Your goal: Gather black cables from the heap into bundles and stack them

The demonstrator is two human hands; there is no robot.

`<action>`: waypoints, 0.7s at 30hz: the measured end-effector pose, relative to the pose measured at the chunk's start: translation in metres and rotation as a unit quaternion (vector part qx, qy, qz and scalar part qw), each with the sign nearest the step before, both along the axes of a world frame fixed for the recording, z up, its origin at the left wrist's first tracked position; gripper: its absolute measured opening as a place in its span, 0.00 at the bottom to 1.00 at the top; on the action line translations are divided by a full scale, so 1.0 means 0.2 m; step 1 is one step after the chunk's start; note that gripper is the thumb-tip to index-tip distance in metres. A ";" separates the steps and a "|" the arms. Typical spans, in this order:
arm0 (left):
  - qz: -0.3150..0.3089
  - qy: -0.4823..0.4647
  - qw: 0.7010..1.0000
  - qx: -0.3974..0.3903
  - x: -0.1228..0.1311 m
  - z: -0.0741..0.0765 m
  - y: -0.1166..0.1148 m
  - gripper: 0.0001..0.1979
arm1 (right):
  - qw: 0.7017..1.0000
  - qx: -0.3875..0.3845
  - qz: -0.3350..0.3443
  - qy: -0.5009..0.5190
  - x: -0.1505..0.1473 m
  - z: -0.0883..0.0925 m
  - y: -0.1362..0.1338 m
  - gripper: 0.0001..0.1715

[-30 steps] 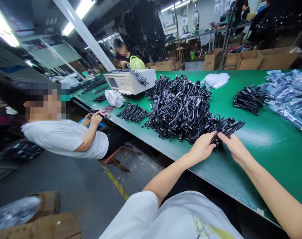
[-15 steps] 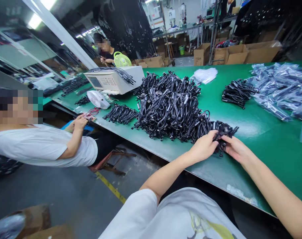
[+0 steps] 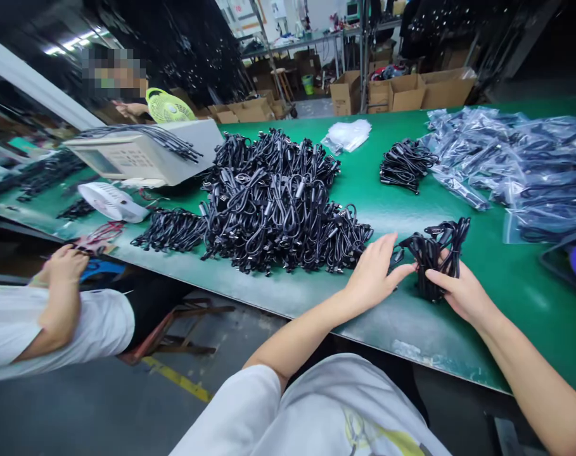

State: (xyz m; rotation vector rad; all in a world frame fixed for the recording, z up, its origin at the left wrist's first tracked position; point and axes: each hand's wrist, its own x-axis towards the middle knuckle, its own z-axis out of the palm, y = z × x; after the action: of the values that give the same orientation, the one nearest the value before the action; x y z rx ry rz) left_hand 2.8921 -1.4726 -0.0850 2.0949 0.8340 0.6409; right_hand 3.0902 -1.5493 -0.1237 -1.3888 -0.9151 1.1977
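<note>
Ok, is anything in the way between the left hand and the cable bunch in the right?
Nothing visible is: the left hand is right beside the cable bunch, which the right hand holds. Whether the left thumb touches it is unclear. The big cable pile lies off to the left, not between them.

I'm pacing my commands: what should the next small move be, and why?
Probably have the left hand close on the near side of the cable bunch and tidy it: the right hand grips it, its top looks uneven, and the left hand is right beside it, thumb and forefinger apart.
</note>
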 end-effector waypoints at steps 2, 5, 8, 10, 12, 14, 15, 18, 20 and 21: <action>-0.038 -0.061 0.990 -0.117 0.09 -0.02 0.04 0.37 | 0.999 0.007 0.014 -0.043 0.00 0.00 0.00 0.35; -0.054 -0.126 0.966 -0.221 0.18 -0.07 0.10 0.31 | 0.996 0.000 0.009 -0.092 0.07 -0.02 0.00 0.32; -0.054 -0.095 0.974 -0.196 0.20 -0.10 0.12 0.24 | 0.978 -0.036 -0.031 -0.202 0.18 -0.03 -0.01 0.26; -0.055 -0.043 0.987 -0.146 0.18 -0.10 0.12 0.25 | 0.953 -0.068 -0.050 -0.292 0.22 -0.03 -0.01 0.24; -0.049 0.013 0.994 -0.094 0.15 -0.09 0.11 0.29 | 0.925 -0.077 -0.057 -0.367 0.24 -0.02 -0.01 0.23; -0.046 0.055 0.996 -0.048 0.13 -0.08 0.11 0.32 | 0.892 -0.059 -0.070 -0.444 0.22 -0.01 -0.01 0.22; -0.046 0.067 0.997 -0.020 0.12 -0.07 0.12 0.32 | 0.874 -0.046 -0.080 -0.477 0.20 0.00 -0.01 0.22; -0.015 0.036 0.998 0.055 0.10 -0.06 0.13 0.30 | 0.854 0.007 -0.089 -0.513 0.12 0.03 -0.02 0.25; 0.002 -0.041 0.999 0.014 0.09 -0.05 0.13 0.26 | 0.844 0.047 -0.064 -0.531 0.05 0.06 -0.04 0.25; -0.002 -0.088 0.995 -0.047 0.09 -0.05 0.13 0.24 | 0.826 0.063 -0.047 -0.558 0.01 0.08 -0.04 0.24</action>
State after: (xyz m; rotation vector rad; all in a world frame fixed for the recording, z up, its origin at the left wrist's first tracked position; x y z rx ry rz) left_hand 2.9109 -1.4475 -0.0942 1.9249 0.7461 0.7572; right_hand 3.0930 -1.5577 -0.1072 -1.9950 -1.6364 0.1082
